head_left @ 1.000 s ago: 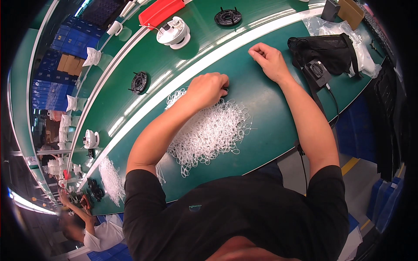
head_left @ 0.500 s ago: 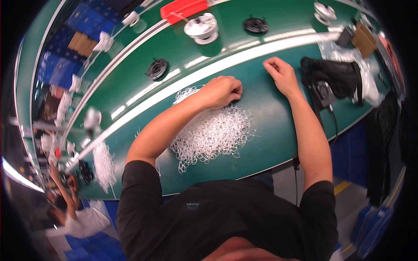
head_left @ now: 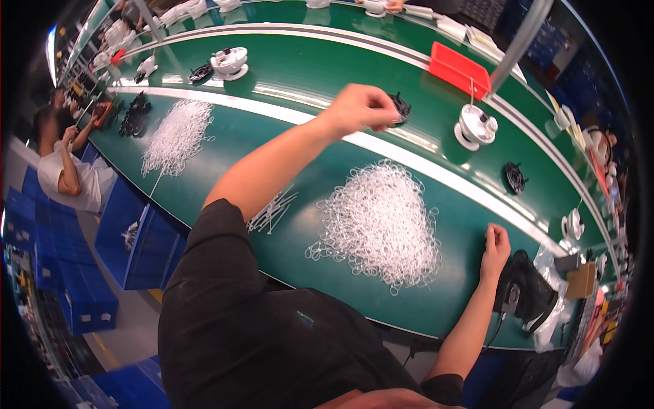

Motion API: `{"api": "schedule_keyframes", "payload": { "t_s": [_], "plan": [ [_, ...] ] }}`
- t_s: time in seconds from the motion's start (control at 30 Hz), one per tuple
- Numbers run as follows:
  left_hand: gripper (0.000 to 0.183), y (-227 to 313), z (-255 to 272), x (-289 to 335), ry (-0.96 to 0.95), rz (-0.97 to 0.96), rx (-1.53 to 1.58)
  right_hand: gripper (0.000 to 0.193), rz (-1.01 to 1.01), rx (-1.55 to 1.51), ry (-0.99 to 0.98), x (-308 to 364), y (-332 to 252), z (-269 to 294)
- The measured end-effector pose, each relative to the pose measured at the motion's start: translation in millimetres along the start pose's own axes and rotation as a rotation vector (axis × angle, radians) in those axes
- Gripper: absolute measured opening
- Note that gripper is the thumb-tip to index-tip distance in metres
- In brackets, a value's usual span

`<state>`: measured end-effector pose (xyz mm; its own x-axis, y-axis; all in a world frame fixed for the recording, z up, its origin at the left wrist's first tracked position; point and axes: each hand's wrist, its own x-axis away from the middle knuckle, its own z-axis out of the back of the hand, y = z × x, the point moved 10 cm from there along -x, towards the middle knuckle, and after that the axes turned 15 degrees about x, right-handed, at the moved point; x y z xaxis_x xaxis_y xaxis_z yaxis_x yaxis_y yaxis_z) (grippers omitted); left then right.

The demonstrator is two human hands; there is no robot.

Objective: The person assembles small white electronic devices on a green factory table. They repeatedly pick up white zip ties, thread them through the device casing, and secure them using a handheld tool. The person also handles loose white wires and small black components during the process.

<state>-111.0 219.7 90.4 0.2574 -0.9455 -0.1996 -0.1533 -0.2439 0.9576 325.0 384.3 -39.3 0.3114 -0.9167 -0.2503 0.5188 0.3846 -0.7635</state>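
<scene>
While the left hand [head_left: 361, 109] and right hand [head_left: 497, 247] curl, contents unclear, the nearest black disc [head_left: 405, 109] seems light, stiff. Its rim offers purchase.

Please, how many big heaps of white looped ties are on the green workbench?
2: the bigger heap in the middle of the workbench, the other heap farther left. The left forearm may hide more.

No readable text. Small teal print on the chest of the black shirt [head_left: 272, 347]: too tiny, illegible. Pale labels [head_left: 86, 317] on the blue bin [head_left: 87, 296] at lower left: just light patches, no characters legible.
</scene>
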Motion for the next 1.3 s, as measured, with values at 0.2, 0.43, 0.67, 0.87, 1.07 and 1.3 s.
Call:
{"api": "schedule_keyframes", "payload": {
  "t_s": [0.2,0.43,0.67,0.87,1.07,1.3],
  "plan": [
    [0.031,27.7,208.9,44.6,0.648,-0.112,0.173,0.015,0.025,0.036,0.052,5.2,-5.8,0.9],
    [0.029,26.5,432.6,139.3,1.350,-0.318,0.231,0.015,0.041,0.132,0.087,5.3,-12.3,-2.8],
    [0.039,49.3,514.7,141.3,1.438,-0.357,0.004,0.014,0.030,0.247,0.092,7.4,-13.9,-3.3],
    [0.060,57.2,531.1,97.1,1.293,-0.253,-0.245,0.013,0.062,0.311,0.095,5.8,-23.3,-7.8],
    [0.070,58.1,519.6,75.7,1.207,-0.155,-0.568,0.013,0.070,0.304,0.090,4.6,-29.1,-12.1],
    [0.081,10.3,447.9,52.5,0.925,0.027,-0.146,0.012,0.045,0.317,0.098,6.9,-31.3,-9.9]
  ]
}}
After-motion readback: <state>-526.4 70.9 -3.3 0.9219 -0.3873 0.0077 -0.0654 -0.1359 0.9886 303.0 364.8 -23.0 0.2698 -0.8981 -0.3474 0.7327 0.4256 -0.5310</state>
